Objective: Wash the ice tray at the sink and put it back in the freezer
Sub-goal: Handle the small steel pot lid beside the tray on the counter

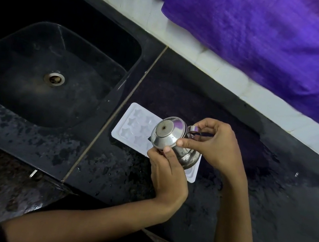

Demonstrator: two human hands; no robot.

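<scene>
Translucent white plastic ice tray (132,126) with star-shaped moulds, flat on wet speckled black stone counter (226,195) beside matte black sink (87,92); above it, tilted polished steel jug (169,138), gripped by left hand (168,175) and right hand (215,145).

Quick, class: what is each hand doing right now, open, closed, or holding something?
Left hand: grips the steel jug from below.
Right hand: holds the same jug at its handle side.
</scene>
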